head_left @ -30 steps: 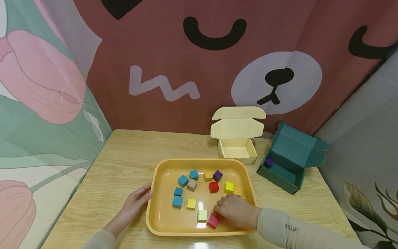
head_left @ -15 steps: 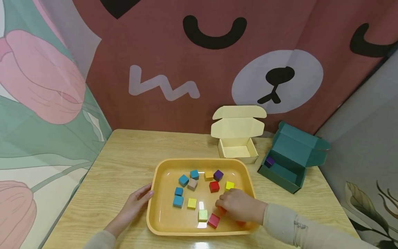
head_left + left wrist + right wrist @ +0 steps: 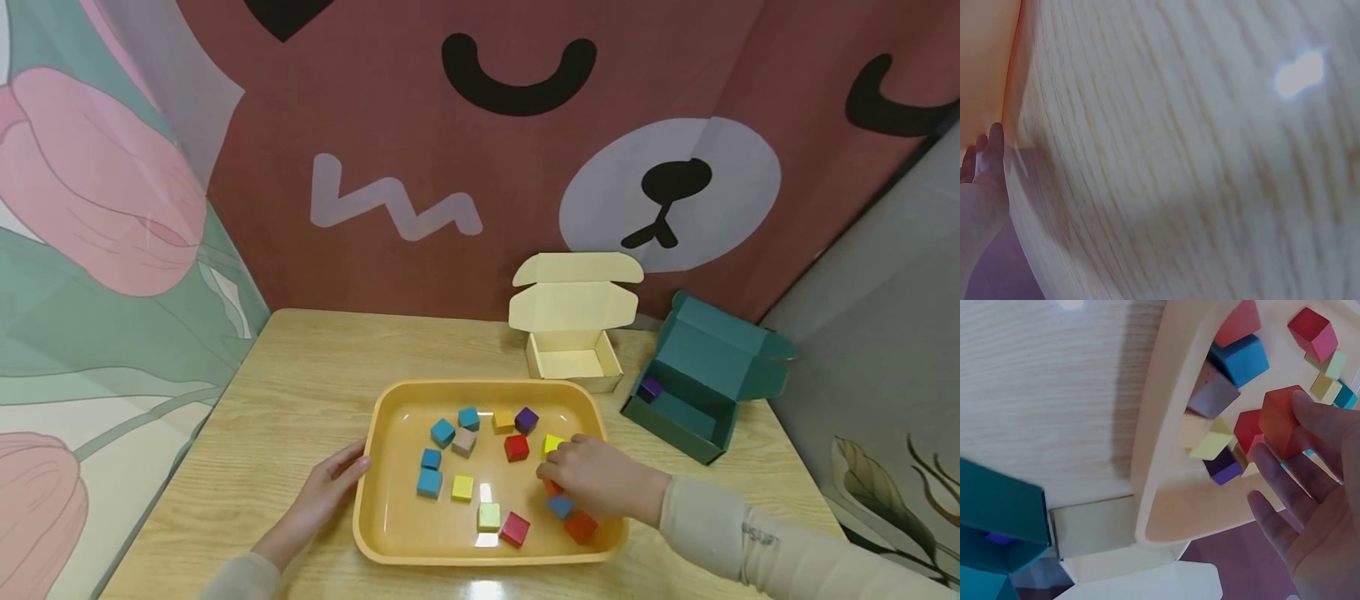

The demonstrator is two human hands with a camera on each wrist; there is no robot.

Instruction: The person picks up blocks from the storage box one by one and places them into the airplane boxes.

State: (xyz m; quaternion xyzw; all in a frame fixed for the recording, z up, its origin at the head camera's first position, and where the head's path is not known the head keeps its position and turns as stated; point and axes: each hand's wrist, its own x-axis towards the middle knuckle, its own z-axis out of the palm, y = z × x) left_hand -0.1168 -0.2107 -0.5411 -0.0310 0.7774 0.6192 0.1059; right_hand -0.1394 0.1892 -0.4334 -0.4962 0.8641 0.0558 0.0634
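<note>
The tray (image 3: 491, 561) holds colored blocks (image 3: 462, 488); the right-side green box (image 3: 671, 436), one purple block (image 3: 649, 388). The right hand (image 3: 596, 477) pinches a solid orange block (image 3: 1280, 419); the left hand (image 3: 332, 482), fingers extended, touches the tray.

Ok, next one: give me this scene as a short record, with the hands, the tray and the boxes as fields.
Left hand: touching the tray at its left side
Right hand: holding an orange cube over the tray
Tray contents: loose cubes of several colours
Cream box: lid open, behind the tray, no cube visible inside
Green box: lid open, right of the cream box, a purple cube inside
</note>
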